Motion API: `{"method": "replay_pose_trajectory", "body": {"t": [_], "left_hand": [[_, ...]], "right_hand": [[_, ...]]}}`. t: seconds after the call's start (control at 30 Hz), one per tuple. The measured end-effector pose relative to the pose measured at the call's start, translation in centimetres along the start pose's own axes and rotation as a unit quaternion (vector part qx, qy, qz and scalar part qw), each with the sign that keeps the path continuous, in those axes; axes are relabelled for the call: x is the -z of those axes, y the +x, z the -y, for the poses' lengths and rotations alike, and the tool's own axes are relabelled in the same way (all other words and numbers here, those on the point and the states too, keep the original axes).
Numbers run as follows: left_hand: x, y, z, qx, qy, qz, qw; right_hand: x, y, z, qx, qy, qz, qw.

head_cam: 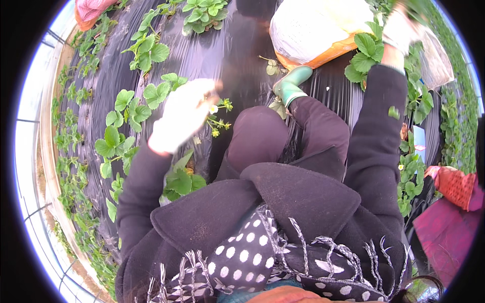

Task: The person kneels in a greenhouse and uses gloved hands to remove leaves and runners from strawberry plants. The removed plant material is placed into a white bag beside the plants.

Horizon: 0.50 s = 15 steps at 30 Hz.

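My left hand [185,113], in a white glove with bare fingertips, is over the black plastic film beside a strawberry plant [132,113]. Its fingertips are blurred, with a white strawberry flower [213,109] and yellowish flower heads right beside them; whether it grips the stem I cannot tell. My right hand [403,30], also in a white glove, is raised at the upper right, blurred by motion, with green leaves at its fingers. Whether those leaves are held is unclear. Below that hand grows another strawberry plant [363,57].
A large white and orange sack [318,30] lies ahead, by my green boot [291,85]. A whitish bag [435,60] is at the upper right. At the lower right, a person's red sleeve [456,187] shows; another person's pink sleeve [91,9] is at the upper left.
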State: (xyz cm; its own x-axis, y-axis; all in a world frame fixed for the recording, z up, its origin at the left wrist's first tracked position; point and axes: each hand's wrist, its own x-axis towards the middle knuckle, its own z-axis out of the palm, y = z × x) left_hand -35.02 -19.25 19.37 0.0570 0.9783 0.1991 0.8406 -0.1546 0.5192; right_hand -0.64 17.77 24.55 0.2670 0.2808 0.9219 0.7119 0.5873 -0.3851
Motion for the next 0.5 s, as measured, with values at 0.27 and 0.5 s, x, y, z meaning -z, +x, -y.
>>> {"method": "replay_pose_trajectory", "body": {"t": [0.27, 0.5], "left_hand": [[-3.8, 8.8, 10.0, 0.060, 0.201, 0.377, 0.902], [-10.5, 6.0, 9.8, -0.125, 0.357, 0.454, 0.806]], "right_hand": [[3.4, -8.6, 5.5, -0.178, 0.175, 0.264, 0.932], [9.3, -21.0, 13.8, -0.368, 0.328, 0.505, 0.709]]}}
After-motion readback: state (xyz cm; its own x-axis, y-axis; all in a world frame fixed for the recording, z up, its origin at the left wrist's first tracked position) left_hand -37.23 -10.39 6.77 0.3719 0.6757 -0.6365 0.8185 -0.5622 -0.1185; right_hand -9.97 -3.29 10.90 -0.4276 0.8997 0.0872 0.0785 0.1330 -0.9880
